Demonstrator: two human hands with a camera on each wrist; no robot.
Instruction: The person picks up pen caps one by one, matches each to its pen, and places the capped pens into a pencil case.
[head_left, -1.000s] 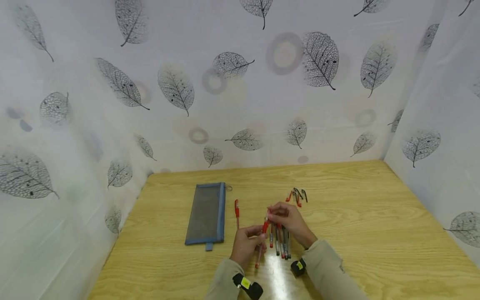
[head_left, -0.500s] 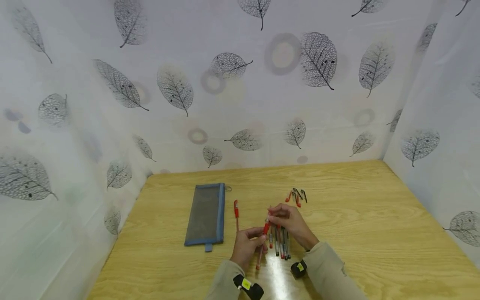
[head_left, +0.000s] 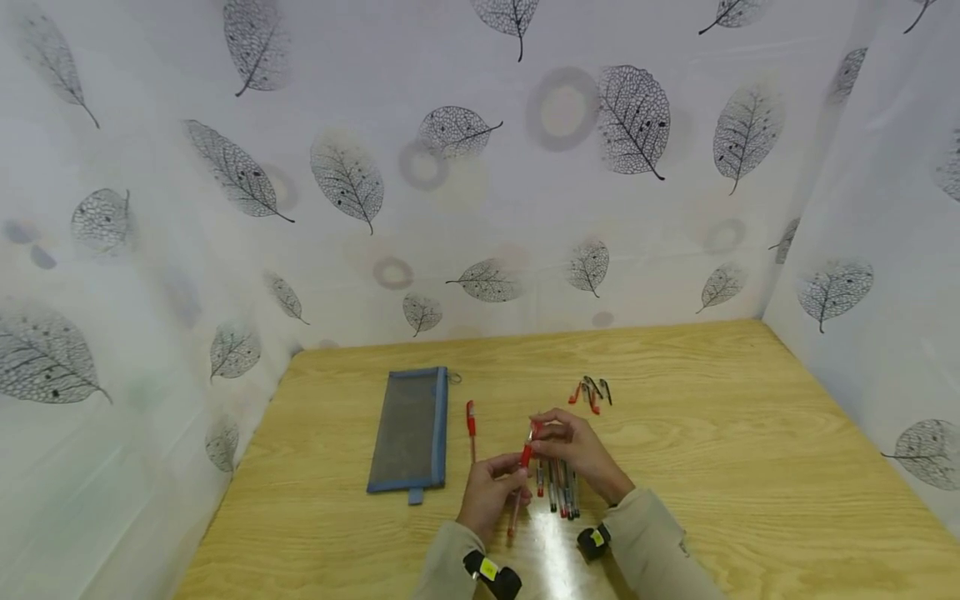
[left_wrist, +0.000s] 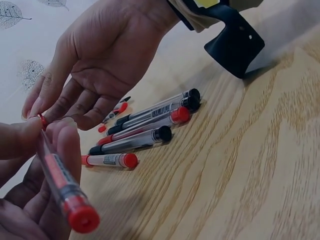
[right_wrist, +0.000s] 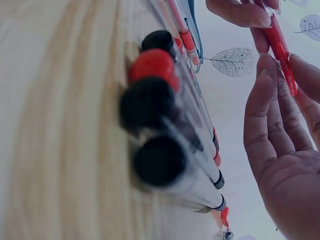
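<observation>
In the head view, my left hand (head_left: 483, 498) grips a clear-barrelled red gel pen (head_left: 513, 518), its red end towards me. My right hand (head_left: 583, 454) pinches the pen's red cap (right_wrist: 284, 57) between thumb and fingers at the far end; the right wrist view shows lettering on it. The left wrist view has the pen's red end plug (left_wrist: 83, 215) close to the camera. Just right of the held pen, several uncapped pens (head_left: 553, 493) with red or black ends lie side by side, partly hidden by my right hand.
A blue-edged mesh zip pouch (head_left: 405, 433) lies on the wooden table (head_left: 712, 433) at left. Another capped red pen (head_left: 471, 421) lies between pouch and hands. Several loose red and black caps (head_left: 606, 390) sit beyond my right hand. A leaf-print curtain (head_left: 525, 200) encloses the table.
Both hands keep hold of the pen, with the right fingers shifting slightly at its cap. The whole head view has drifted a little; the things on the table stay put.
</observation>
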